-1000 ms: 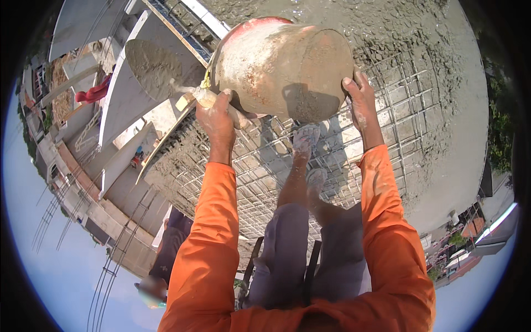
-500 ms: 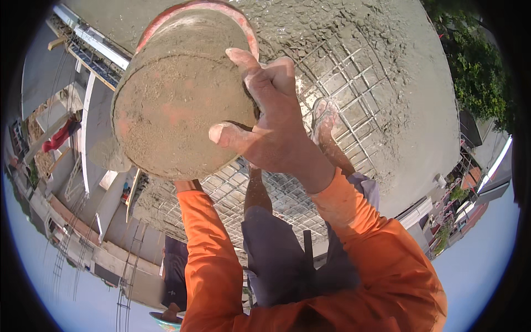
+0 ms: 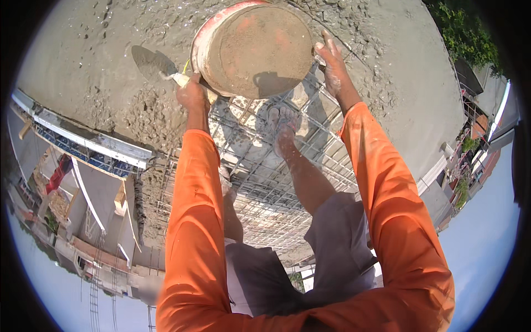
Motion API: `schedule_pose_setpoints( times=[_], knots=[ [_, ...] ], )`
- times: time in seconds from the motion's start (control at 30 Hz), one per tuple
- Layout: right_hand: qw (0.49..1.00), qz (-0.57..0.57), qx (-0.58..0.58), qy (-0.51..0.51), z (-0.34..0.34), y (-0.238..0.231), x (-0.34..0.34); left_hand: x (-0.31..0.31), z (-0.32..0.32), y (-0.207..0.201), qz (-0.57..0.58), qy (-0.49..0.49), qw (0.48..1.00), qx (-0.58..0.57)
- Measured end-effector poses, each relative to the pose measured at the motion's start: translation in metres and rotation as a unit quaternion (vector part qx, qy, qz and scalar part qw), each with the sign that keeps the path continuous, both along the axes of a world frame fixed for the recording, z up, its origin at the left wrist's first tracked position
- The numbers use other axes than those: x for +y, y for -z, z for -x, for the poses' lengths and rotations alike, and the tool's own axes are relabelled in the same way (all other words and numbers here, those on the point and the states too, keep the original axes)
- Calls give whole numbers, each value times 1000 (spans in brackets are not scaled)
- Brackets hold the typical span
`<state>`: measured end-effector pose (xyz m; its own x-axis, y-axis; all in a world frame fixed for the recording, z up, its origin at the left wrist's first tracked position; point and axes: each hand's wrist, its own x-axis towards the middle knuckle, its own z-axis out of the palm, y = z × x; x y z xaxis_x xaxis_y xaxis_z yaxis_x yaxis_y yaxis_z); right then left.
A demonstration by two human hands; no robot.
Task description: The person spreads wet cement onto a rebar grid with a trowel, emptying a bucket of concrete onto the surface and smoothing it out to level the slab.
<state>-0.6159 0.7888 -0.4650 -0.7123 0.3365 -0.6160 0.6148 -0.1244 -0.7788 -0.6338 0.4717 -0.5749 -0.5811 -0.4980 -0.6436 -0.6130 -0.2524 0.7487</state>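
Observation:
A round bucket [image 3: 260, 52], caked in wet concrete, is tipped with its bottom toward me and its reddish rim facing away over the slab. My left hand [image 3: 193, 97] is closed round the pale handle of a trowel [image 3: 154, 63] and sits against the bucket's lower left side. The trowel's blade points left over the concrete. My right hand [image 3: 336, 74] braces the bucket's right side, its fingers reaching up along the wall; their exact contact is partly hidden.
Fresh grey concrete [image 3: 409, 83] spreads ahead and to the right. My bare feet stand among a steel rebar mesh [image 3: 265, 188]. A pale metal beam [image 3: 83, 133] edges the slab at the left, with lower ground and buildings beyond. Trees are at the far right.
The bucket has moved away from me and to the right. My right hand has gone from spread over its bottom to its right side. The trowel in my left hand has come into view.

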Motion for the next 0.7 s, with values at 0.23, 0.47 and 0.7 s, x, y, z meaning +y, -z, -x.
schedule_pose_setpoints(
  times=[0.23, 0.47, 0.7],
  knots=[
    [985, 150, -10, -84, -7, -75, -32, -19, -50, -123, 19, -24, 999, 22],
    [902, 59, -152, -400, -111, -142, -29, -114, -172, -394, 63, -39, 994, -83],
    [753, -95, -256, -599, -207, -245, 84, -58, -227, -488, 231, 150, 947, -166]
  ],
)
